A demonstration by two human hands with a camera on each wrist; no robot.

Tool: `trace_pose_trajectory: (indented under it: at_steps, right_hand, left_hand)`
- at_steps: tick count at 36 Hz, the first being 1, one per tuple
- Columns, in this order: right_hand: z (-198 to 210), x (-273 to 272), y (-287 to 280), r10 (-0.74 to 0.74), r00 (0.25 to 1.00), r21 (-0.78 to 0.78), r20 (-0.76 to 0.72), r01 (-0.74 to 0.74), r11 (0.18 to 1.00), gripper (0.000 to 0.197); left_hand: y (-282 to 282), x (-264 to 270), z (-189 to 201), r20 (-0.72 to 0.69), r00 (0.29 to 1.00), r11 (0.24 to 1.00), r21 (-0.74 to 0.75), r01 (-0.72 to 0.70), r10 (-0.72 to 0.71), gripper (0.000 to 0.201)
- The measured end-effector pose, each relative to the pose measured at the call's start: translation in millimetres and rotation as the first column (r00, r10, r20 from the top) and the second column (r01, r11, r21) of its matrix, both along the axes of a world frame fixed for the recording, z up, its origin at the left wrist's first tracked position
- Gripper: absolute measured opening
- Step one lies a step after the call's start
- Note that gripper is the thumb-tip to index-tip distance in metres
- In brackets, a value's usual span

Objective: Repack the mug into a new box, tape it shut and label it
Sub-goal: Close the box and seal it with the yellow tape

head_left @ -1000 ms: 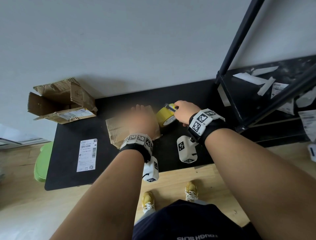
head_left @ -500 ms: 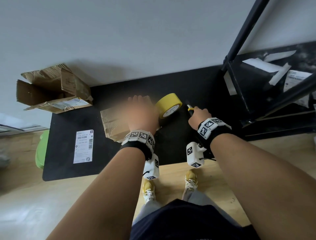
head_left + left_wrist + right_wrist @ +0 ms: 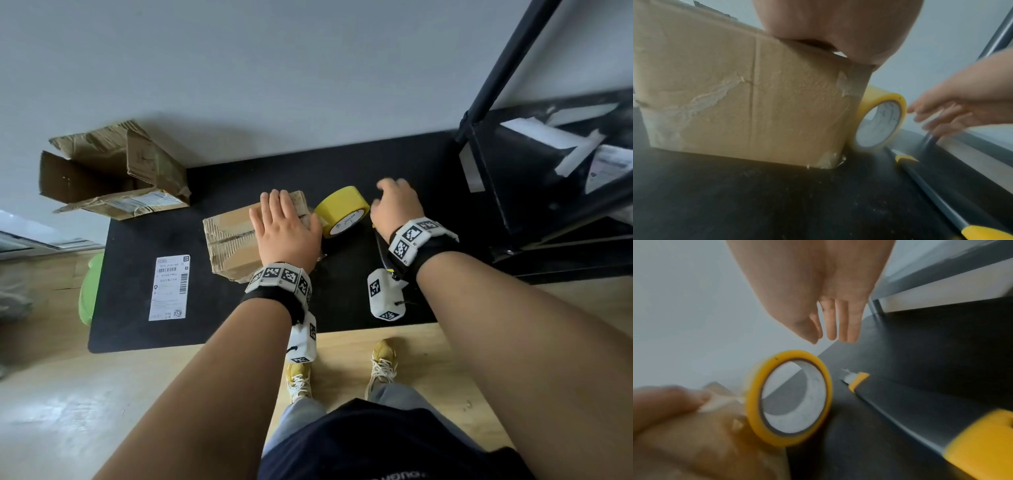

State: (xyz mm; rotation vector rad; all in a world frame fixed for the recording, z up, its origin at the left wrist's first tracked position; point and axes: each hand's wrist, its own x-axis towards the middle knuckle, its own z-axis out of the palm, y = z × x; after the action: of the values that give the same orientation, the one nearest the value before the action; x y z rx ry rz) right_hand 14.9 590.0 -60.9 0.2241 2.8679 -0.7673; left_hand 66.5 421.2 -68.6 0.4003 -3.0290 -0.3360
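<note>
A closed, worn cardboard box [image 3: 233, 240] sits in the middle of the black mat [image 3: 137, 240]. My left hand [image 3: 284, 222] lies flat on its top, fingers straight, thumb at the box's right edge. The yellow tape roll [image 3: 342, 210] stands on edge against the box's right side [image 3: 879, 120]. My right hand [image 3: 397, 205] hovers just right of the roll with straight fingers [image 3: 840, 321], holding nothing. A grey and yellow utility knife [image 3: 920, 410] lies on the mat under my right wrist. A white shipping label [image 3: 169, 287] lies flat at the mat's left. The mug is not visible.
A torn, open old box [image 3: 113, 171] stands at the mat's back left corner. A black metal rack [image 3: 513, 171] with paper scraps rises at the right. A green object [image 3: 90, 291] sits past the mat's left edge. The white wall is right behind the mat.
My right hand carried the knife away from the tape roll, laid it on the mat and now hovers empty beside the roll. My left hand stayed on the box.
</note>
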Motion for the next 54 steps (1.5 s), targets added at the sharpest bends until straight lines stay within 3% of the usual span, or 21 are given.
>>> trace_pose_trajectory:
  at_steps: [4,8,11,17,29,39,47,54]
  right_hand:
    - [23,-17,-19,0.192,0.977,-0.049,-0.090,-0.197,0.979,0.035]
    - [26,-25,-33,0.450,0.890,-0.016,0.078,-0.450,0.893,0.045]
    - [23,-24,-37,0.491,0.851,0.039,0.186,-0.506,0.862,0.049]
    - [23,-18,-36,0.472,0.861,0.074,0.190,-0.492,0.868,0.036]
    - [29,-12,-24,0.507,0.856,0.177,0.098,-0.517,0.838,0.034]
    - [19,-14,-9,0.393,0.918,0.078,0.059,-0.397,0.914,0.040]
    - [12,-17,-8,0.310,0.951,0.062,0.023,-0.310,0.949,0.031]
    - [7,-16,-8,0.256,0.967,0.046,0.000,-0.256,0.966,0.025]
  left_hand:
    - [-1,-1,5,0.023,1.000,1.000,0.019,0.005,-0.005,0.074]
    - [-2,-1,9,0.048,0.999,0.999,0.049,0.015,-0.018,0.080]
    - [-3,1,10,0.066,0.998,0.998,0.060,0.019,-0.023,0.081]
    - [-3,2,11,0.080,0.996,0.997,0.071,0.021,-0.026,0.081]
    - [0,-9,7,0.048,0.999,0.999,-0.032,0.008,-0.007,0.069]
    - [1,-24,6,0.033,0.998,0.999,-0.019,-0.043,0.044,0.042]
    - [5,-34,4,0.114,0.992,0.996,-0.073,-0.053,0.061,0.043]
    - [9,-32,-8,0.013,0.996,0.990,-0.114,-0.083,0.085,0.027]
